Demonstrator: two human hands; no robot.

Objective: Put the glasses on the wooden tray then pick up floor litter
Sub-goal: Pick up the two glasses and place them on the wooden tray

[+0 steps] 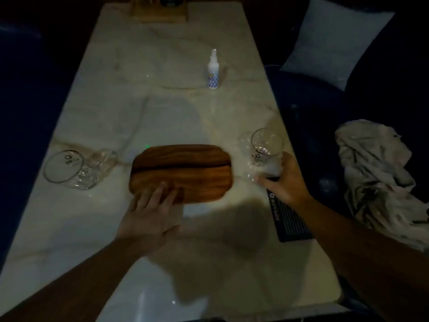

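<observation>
A brown wooden tray (183,169) lies in the middle of the pale marble table (144,101), with nothing on it. My left hand (151,212) rests flat with spread fingers on the tray's near left edge. A clear glass mug (76,167) lies on its side left of the tray, mouth toward me. Right of the tray a clear glass (265,145) stands upright at the table's right edge. My right hand (284,178) is against its near side, fingers curled round its base; the grip is blurred.
A small white spray bottle (213,70) stands beyond the tray. A black ribbed mat (290,219) lies under my right wrist. A wooden holder (159,10) sits at the far end. On the dark seat to the right are a crumpled cloth (376,173) and a pillow (336,40).
</observation>
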